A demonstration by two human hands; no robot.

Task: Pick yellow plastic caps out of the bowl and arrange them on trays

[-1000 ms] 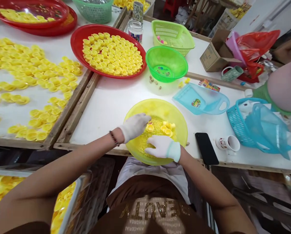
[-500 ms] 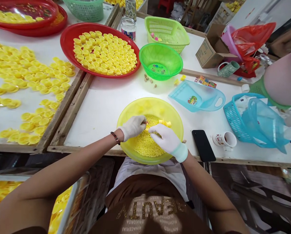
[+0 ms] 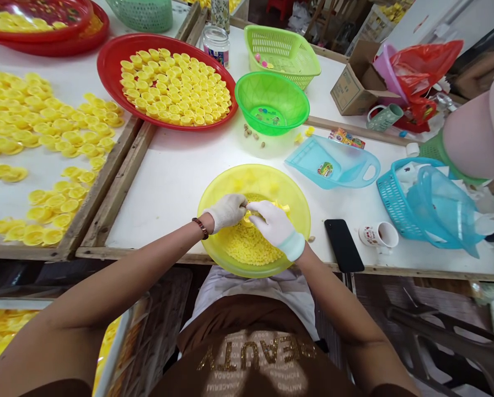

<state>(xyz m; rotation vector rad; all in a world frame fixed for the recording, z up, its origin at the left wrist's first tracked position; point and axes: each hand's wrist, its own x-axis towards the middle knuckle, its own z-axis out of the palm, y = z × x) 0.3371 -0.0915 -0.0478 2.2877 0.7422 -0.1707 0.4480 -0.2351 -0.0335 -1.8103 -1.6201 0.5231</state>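
Observation:
A translucent yellow bowl (image 3: 214, 182) at the table's front edge holds many small yellow pieces (image 3: 251, 245). Over it, my gloved left hand (image 3: 229, 213) has its fingers pinched together; what is between them is too small to name. My gloved right hand (image 3: 274, 223) meets it at the fingertips, its thumb and forefinger curled round a small yellow piece (image 3: 249, 214). Larger yellow parts rest in the bowl behind my right hand. Beyond, a red tray (image 3: 106, 71) carries many yellow cup-shaped pieces (image 3: 176, 85).
Right of the bowl lie a black phone (image 3: 343, 245), a mug (image 3: 379, 235) and a blue basket (image 3: 399, 198). Behind stand a blue scoop (image 3: 342, 160), a green bowl (image 3: 272, 102) and a light green basket (image 3: 284, 49). A wooden rail (image 3: 114, 187) runs along the left.
My right hand has moved up and left, bringing its fingertips against those of my left hand. The whole view has shifted slightly.

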